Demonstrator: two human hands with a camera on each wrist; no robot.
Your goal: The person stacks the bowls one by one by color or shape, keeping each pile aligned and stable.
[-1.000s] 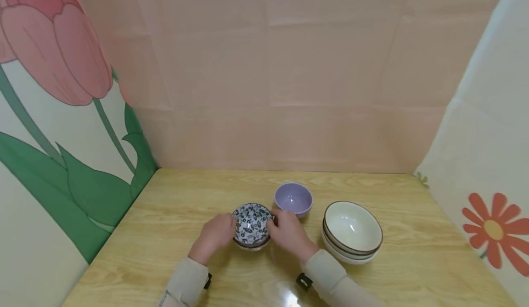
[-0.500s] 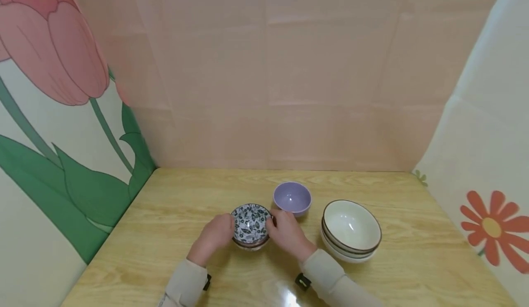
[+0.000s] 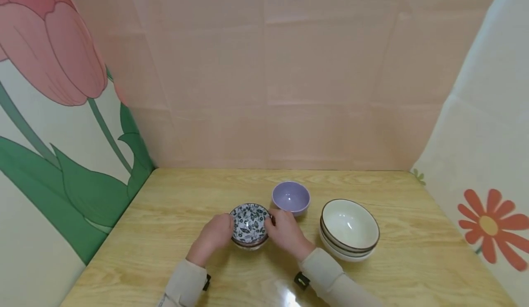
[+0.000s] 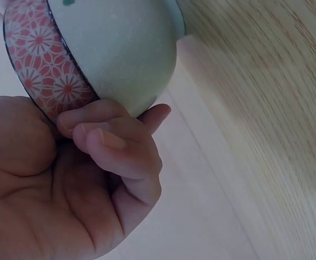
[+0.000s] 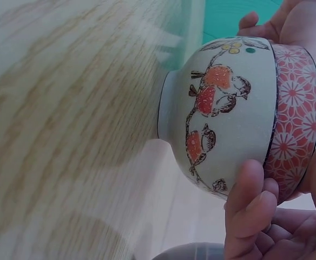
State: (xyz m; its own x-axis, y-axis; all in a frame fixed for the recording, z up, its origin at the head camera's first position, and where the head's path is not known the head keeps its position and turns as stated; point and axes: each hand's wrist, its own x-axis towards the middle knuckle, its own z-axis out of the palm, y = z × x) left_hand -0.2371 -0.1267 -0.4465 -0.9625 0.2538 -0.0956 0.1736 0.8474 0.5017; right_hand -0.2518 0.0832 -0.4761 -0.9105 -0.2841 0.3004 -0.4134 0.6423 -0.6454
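Note:
A small bowl (image 3: 250, 224) stands upright between both hands, white with dark floral print inside. Its outside (image 5: 231, 116) is cream, painted with red birds on a branch, under a red flowered band at the rim. My left hand (image 3: 211, 237) grips the left side of the rim, fingers (image 4: 112, 141) curled under the red band. Across from it, my right hand (image 3: 289, 236) holds the right side, its fingertips (image 5: 250, 181) against the outer wall. The bowl's foot is right at the wooden tabletop in the right wrist view.
A purple bowl (image 3: 291, 198) sits just behind my right hand. To the right stands a stack of several cream bowls (image 3: 350, 224) with brown rims. The wooden table (image 3: 165, 206) meets a pink backdrop (image 3: 264, 114) at its far edge, with printed cloths at both sides.
The head view has shifted slightly, so the whole scene slides a little left together. Both hands keep the same hold on the bowl.

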